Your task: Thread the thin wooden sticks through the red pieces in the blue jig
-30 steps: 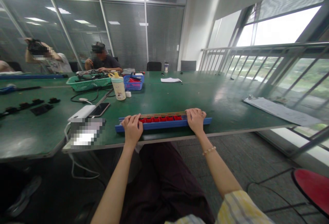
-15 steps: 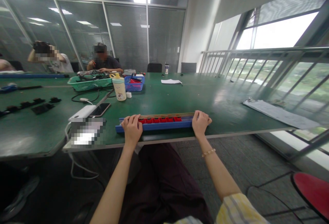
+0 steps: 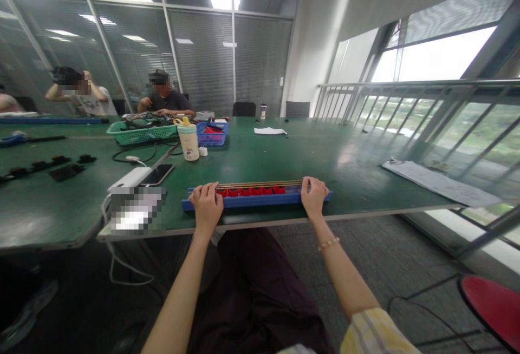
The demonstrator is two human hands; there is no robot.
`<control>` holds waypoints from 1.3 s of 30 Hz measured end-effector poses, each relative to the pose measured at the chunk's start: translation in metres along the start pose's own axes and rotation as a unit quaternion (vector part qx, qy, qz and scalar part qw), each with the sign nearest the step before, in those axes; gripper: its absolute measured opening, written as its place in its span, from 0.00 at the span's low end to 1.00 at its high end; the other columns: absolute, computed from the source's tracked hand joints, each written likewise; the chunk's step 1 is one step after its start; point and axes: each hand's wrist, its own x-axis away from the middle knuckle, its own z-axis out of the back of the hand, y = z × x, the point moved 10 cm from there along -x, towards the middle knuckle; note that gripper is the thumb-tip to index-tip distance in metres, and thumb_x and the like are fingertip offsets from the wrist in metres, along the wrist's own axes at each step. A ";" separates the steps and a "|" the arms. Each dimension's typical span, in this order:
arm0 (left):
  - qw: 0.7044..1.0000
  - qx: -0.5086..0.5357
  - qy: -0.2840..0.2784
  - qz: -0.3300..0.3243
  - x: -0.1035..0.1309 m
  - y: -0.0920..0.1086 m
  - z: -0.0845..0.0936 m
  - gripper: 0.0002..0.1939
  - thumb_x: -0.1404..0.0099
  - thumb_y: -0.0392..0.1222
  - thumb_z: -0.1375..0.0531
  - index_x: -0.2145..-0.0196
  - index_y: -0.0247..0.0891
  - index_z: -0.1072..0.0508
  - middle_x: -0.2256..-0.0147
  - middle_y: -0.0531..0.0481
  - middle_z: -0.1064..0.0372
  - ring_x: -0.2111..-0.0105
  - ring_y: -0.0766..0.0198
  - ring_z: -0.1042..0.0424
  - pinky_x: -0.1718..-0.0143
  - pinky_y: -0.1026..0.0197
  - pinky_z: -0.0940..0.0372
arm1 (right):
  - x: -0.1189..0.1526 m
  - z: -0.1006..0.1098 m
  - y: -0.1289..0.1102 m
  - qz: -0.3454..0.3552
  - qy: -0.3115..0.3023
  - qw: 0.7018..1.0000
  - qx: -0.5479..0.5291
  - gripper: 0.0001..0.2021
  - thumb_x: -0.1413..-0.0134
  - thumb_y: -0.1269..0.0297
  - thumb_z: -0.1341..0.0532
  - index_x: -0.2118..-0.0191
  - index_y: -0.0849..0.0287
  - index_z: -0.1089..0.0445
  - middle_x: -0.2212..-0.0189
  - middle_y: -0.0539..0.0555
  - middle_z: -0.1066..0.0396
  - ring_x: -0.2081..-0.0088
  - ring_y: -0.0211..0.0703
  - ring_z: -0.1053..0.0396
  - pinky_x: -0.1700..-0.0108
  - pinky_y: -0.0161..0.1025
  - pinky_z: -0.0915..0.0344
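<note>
Currently, your left hand grips the blue rail at eleven o'clock, your right hand at one, fingers curled over; it lies, red pieces inside, on the green table at twelve.

Surface: green, glossy
Blue rail: 6 o'clock
Phone: 9 o'clock
Yellow-lidded cup: 10 o'clock, upright
Green basket, blue basket: 10 o'clock
White paper: 12 o'clock
Clipboard: 3 o'clock
</note>
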 end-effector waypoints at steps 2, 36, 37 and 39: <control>1.000 -0.003 0.001 0.000 0.000 0.000 0.000 0.18 0.35 0.37 0.48 0.50 0.37 0.26 0.51 0.41 0.27 0.49 0.47 0.38 0.47 0.45 0.46 | 0.000 0.000 -0.001 0.002 -0.002 1.000 0.000 0.19 0.34 0.56 0.53 0.62 0.58 0.27 0.61 0.59 0.24 0.56 0.50 0.36 0.51 0.45 0.50; 0.999 0.010 -0.031 0.008 0.003 -0.003 -0.001 0.19 0.33 0.38 0.49 0.48 0.37 0.27 0.55 0.41 0.26 0.50 0.47 0.39 0.49 0.46 0.44 | 0.004 -0.005 0.030 -0.100 -0.013 0.993 -0.053 0.24 0.35 0.48 0.55 0.55 0.61 0.30 0.78 0.54 0.27 0.68 0.48 0.29 0.49 0.45 0.49; 0.999 0.011 -0.031 0.008 0.003 -0.003 -0.002 0.19 0.33 0.38 0.49 0.48 0.37 0.27 0.55 0.41 0.26 0.50 0.47 0.39 0.49 0.46 0.44 | 0.004 -0.005 0.030 -0.102 -0.013 0.993 -0.054 0.24 0.35 0.48 0.55 0.55 0.61 0.30 0.78 0.54 0.27 0.68 0.48 0.29 0.50 0.45 0.49; 1.000 0.010 -0.029 0.006 0.003 -0.003 -0.002 0.19 0.33 0.37 0.49 0.48 0.36 0.27 0.55 0.41 0.26 0.50 0.47 0.39 0.49 0.46 0.44 | 0.004 -0.005 0.029 -0.104 -0.013 0.993 -0.053 0.23 0.35 0.49 0.55 0.55 0.61 0.31 0.79 0.53 0.27 0.68 0.48 0.29 0.50 0.45 0.49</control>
